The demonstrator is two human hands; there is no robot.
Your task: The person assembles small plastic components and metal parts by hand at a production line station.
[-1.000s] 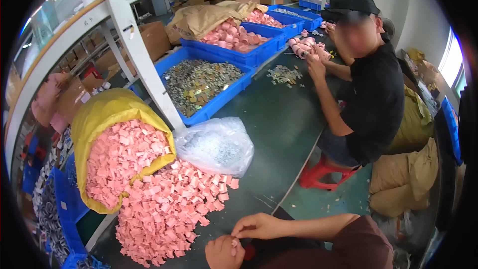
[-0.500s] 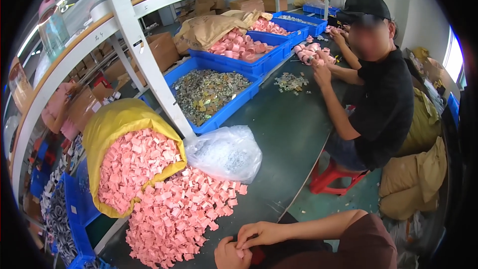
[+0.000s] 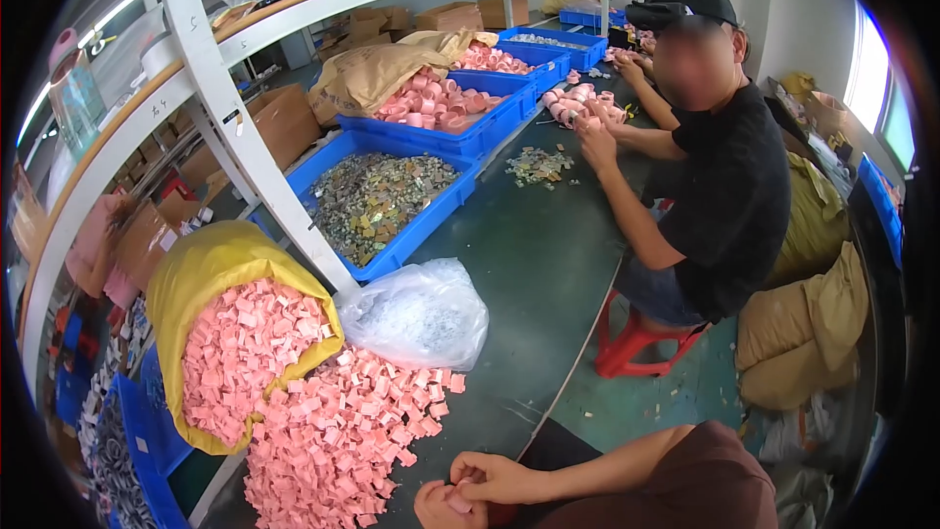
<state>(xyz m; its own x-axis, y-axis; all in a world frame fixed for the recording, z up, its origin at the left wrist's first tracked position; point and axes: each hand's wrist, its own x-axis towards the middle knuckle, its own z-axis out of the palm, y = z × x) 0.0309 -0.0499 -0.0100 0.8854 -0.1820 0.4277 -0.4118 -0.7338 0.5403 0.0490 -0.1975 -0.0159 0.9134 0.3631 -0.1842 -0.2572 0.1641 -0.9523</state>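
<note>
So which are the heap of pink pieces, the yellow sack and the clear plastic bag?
Heap of pink pieces point(image 3: 338, 436): head view, middle of the heap.
Yellow sack point(image 3: 208, 257): head view, its outer side.
Clear plastic bag point(image 3: 421, 318): head view, its middle.

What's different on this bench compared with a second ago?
The camera's view has swung, and the right hand has moved slightly against the left hand, which holds a small pink piece as before. The pink pile, yellow sack and clear bag stayed put.

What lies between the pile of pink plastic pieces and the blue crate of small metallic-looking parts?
The head view shows a translucent plastic bag between the pink pile and blue crate, beside the white post.
</note>
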